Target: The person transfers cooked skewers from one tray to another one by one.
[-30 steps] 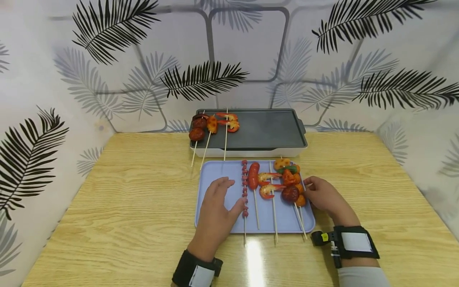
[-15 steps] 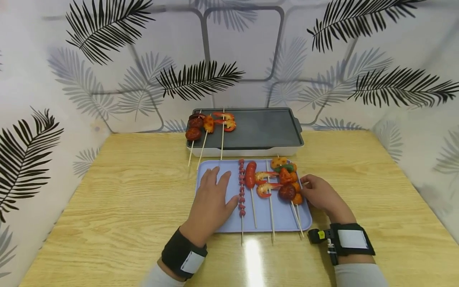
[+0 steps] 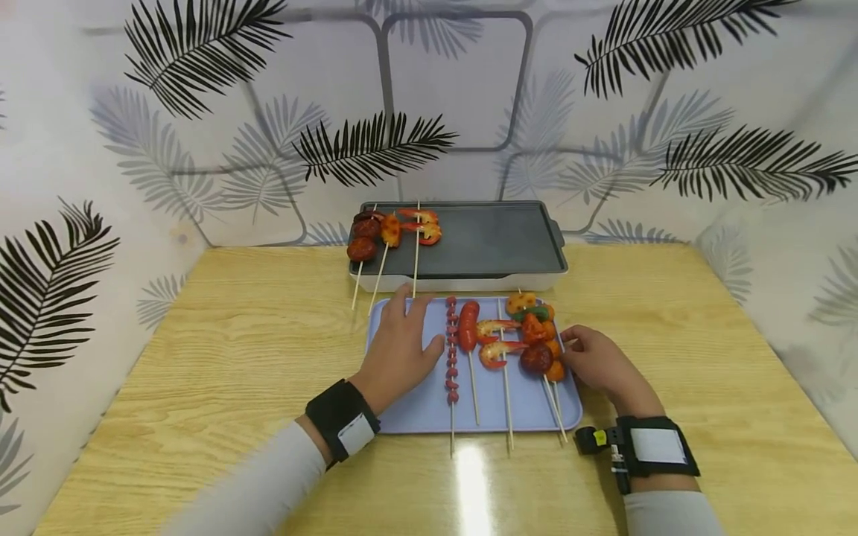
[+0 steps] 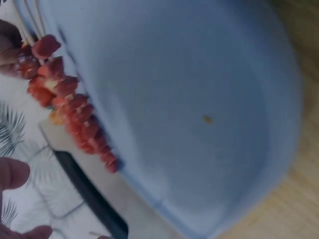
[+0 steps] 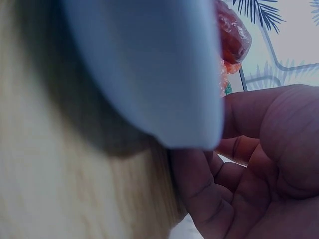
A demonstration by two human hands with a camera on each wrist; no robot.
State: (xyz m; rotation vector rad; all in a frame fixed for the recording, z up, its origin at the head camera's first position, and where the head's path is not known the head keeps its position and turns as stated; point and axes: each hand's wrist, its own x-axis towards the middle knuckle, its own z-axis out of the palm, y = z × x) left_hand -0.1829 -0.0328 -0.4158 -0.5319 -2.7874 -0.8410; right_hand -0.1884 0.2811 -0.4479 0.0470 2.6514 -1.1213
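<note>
Sitting behind the lilac tray [image 3: 429,409], a dark-topped grill [image 3: 496,238] is carrying three skewers [image 3: 391,231], their sticks jutting over its front edge.
Resting on the wooden table [image 3: 201,372], the tray is showing sausage, shrimp and other loaded sticks [image 3: 469,325] crowding its right; the right hand [image 3: 596,361] is pinching its right rim, the left hand [image 3: 398,350] reaching over its left part, fingers spread.
</note>
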